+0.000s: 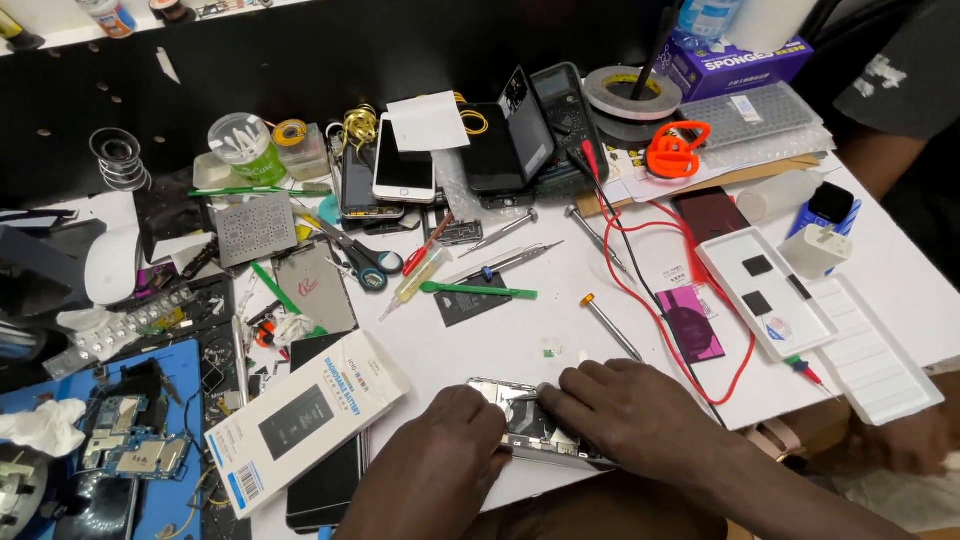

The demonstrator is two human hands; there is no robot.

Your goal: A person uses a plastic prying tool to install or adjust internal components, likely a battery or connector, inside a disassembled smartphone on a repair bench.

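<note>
Left hand (450, 440) and right hand (625, 405) palm-down, fingers curled, pressing on opened phone (530, 420) at table (520, 330) edge. Grip unclear. Boxed battery (305, 415) just left.

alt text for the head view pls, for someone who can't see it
Two bare hands, left hand and right hand, press on an opened phone at the near edge of a cluttered white table. Around it lie a white box, screwdrivers, scissors, other phones and a red wire.

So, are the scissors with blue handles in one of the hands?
No, the scissors lie on the table, far from both hands on the opened phone.
</note>
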